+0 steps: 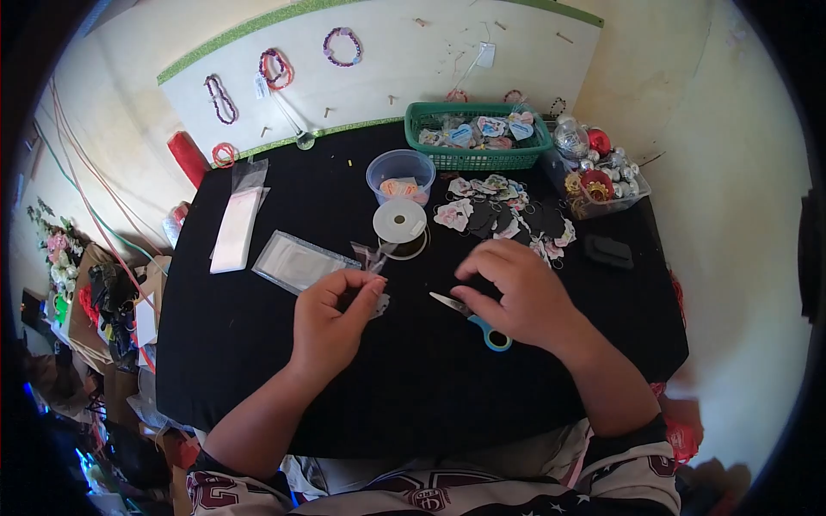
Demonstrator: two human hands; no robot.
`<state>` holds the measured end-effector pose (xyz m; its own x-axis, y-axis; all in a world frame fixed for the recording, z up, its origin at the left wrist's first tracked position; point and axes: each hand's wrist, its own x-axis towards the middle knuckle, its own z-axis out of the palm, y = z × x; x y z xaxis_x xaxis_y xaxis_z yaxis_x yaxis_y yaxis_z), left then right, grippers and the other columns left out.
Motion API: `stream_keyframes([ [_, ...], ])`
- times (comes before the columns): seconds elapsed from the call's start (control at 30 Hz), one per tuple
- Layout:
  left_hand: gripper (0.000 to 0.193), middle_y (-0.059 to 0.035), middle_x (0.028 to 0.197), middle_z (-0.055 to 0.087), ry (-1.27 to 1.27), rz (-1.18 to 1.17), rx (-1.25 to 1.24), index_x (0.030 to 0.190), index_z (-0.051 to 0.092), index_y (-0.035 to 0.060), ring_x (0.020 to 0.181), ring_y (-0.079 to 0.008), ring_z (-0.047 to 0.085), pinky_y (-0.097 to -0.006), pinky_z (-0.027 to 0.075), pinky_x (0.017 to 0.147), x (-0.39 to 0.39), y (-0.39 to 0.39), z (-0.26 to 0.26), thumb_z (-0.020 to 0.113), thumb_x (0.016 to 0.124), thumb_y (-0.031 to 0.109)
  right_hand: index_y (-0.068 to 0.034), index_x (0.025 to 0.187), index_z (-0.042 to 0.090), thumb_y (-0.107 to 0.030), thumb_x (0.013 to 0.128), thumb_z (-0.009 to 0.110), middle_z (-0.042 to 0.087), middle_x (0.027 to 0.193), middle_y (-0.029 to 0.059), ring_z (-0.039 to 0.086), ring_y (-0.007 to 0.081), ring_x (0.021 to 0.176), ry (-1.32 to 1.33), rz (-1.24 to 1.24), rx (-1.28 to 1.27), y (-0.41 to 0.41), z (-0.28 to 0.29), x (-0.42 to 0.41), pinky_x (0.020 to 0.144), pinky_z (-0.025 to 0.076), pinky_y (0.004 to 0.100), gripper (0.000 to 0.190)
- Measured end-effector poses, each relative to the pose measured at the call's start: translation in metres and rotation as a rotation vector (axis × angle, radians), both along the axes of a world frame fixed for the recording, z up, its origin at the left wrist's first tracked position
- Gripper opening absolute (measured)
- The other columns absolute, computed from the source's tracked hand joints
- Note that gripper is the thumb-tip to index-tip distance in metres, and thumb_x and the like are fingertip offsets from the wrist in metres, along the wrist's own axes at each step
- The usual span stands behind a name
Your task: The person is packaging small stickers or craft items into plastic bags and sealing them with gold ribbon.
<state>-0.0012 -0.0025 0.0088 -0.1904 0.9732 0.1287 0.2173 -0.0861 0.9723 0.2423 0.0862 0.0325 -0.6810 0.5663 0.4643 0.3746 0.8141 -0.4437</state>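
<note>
My left hand [339, 309] pinches a piece of clear plastic [371, 256] between thumb and forefinger, and its crumpled end sticks up above the fingertips. A small pale item [382, 306] shows partly behind the thumb; whether it is joined to the plastic I cannot tell. My right hand [510, 290] hovers with thumb and fingers apart and nothing visible between them. Close under it lie scissors [485, 329] with blue handles, the blades pointing up and left. Left of my left hand lies a pack of clear plastic sleeves [300, 261].
Beyond my hands stand a white spool [400, 220] and a bluish plastic tub [401, 158]. Flower-shaped printed tags with rings [493, 216] are heaped to their right. Farther back are a green basket [477, 159] and a clear box of ornaments [619, 197]. A black case [608, 251] lies right.
</note>
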Motion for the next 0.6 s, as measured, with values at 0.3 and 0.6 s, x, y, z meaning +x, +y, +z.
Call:
stream_keyframes([
  [0.3,0.017,-0.0004,0.085,0.066,-0.063,0.101,0.019,0.100,0.068,-0.0022,0.075,-0.0022,0.057,-0.0184,0.045,0.066,-0.016,0.011,0.000,0.067,0.096,0.014,-0.007,0.077,0.069,-0.028,0.078,0.078,0.062,0.082,0.0095,0.063,0.0275,0.080,-0.566,-0.118,-0.213,-0.008,0.027,0.034,0.072,0.051,0.0410,0.023],
  [0.6,0.019,-0.0040,0.089,0.071,-0.212,0.049,-0.068,0.098,0.069,0.0011,0.079,-0.0053,0.063,-0.0215,0.049,0.074,-0.018,0.014,-0.005,0.063,0.098,0.019,-0.004,0.083,0.070,-0.020,0.075,0.077,0.062,0.092,0.0090,0.063,0.0280,0.086,-0.550,-0.049,-0.098,-0.017,0.019,0.027,0.078,0.052,0.0400,0.019],
])
